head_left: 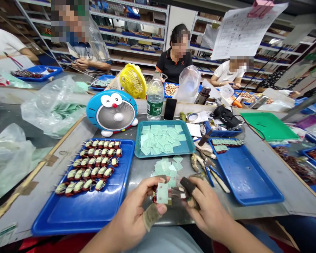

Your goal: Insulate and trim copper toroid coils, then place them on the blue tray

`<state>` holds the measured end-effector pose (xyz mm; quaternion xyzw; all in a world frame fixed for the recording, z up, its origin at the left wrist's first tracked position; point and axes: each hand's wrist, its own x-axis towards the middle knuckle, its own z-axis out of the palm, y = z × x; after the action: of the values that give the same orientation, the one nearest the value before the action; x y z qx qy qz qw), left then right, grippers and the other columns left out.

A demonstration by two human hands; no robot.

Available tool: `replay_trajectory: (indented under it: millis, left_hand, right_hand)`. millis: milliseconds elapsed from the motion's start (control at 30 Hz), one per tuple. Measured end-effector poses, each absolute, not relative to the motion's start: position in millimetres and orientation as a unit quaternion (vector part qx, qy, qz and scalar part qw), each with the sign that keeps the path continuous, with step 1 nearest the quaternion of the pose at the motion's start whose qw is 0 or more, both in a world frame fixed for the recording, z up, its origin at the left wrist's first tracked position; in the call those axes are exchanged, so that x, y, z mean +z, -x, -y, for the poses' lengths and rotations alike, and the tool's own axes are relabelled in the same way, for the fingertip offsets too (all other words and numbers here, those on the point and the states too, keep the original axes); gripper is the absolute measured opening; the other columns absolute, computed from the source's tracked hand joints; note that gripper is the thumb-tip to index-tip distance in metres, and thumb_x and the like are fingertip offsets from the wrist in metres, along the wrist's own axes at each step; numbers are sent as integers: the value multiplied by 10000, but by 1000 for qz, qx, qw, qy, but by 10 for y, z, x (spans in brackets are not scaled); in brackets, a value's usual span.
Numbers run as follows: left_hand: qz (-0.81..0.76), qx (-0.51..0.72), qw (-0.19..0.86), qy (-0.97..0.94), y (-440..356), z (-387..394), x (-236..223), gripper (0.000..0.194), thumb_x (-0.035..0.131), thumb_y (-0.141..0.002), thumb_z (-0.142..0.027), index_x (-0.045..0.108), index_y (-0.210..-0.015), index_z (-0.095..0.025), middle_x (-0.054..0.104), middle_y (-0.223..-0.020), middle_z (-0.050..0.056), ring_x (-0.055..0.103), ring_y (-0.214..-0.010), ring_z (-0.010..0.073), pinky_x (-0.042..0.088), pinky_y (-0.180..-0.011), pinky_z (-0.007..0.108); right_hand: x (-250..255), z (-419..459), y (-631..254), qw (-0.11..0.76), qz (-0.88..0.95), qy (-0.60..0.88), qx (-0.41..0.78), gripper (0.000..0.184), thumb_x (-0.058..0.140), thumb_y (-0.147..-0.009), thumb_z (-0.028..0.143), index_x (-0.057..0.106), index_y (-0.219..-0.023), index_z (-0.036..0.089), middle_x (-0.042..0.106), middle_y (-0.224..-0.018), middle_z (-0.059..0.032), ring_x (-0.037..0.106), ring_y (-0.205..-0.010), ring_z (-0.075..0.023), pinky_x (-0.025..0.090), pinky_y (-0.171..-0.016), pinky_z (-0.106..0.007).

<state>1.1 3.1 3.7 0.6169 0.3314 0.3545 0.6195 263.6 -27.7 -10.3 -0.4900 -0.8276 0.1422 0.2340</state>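
Near the front edge of the table, my left hand (pixel 142 202) pinches a small wound coil (pixel 154 194) of dark red wire, a pale green square sheet (pixel 162 193) lying over its face. Tape wraps the thumb. My right hand (pixel 202 200), dark covers on its fingertips, is closed right beside the coil's right side. Its fingers meet at a blurred dark, narrow shape with a small white spot; what they hold I cannot make out. Loose green sheets (pixel 164 165) lie just beyond my hands, and more fill the teal tray (pixel 139 149).
At left, a blue tray (pixel 76 214) holds rows of coils with cream tops. The right blue tray (pixel 247 175) has green-covered coils at its far end. Pliers (pixel 209 175) lie between. A character-shaped fan (pixel 112 112), water bottle (pixel 155 96) and phone (pixel 170 109) stand behind. Co-workers sit opposite.
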Motion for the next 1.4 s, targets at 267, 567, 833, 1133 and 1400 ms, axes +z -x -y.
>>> replay_trajectory:
  millis: [267,567,833,1133,1400]
  left_hand:
    - [-315,361,623,-619,-97,-8,44,409,633,-991,-400,505,-1368,-309,652,-1307,85,676,-1137,248,554,-1004,373]
    - [-337,428,623,-562,-285,125,-104,384,628,-991,-413,512,-1331,-277,602,-1397,120,654,-1180,279,553,-1001,402]
    - [-325,420,680,-505,-254,-32,-7,394,618,-992,-440,555,-1327,-242,676,-1300,110,658,-1156,274,520,-1012,393]
    - [-352,342,776,-397,-291,-141,67,599,401,-1032,-597,698,-1113,-83,760,-931,145,708,-652,202,549,-697,336]
    - [-420,322,720,-449,-295,-148,71,568,410,-1003,-662,641,-1042,-144,754,-882,78,706,-650,191,499,-682,306]
  right_hand:
    - [-188,209,-2668,243,842,475,78,402,538,-894,95,544,-1283,196,556,-1167,-126,542,-979,-268,522,-798,-416]
    - [-401,179,-2574,304,824,478,26,458,501,-894,85,524,-1344,164,576,-1126,-137,540,-914,-260,511,-735,-400]
    - [-301,167,-2508,274,799,516,144,346,531,-926,127,542,-1263,201,571,-1079,-96,551,-940,-237,506,-783,-388]
    - [318,94,-2737,106,821,491,271,70,597,-979,236,533,-955,220,561,-1038,-39,539,-954,-210,454,-817,-361]
    - [265,146,-2600,106,781,523,326,73,594,-990,286,546,-1031,248,574,-993,-16,558,-931,-202,446,-812,-334]
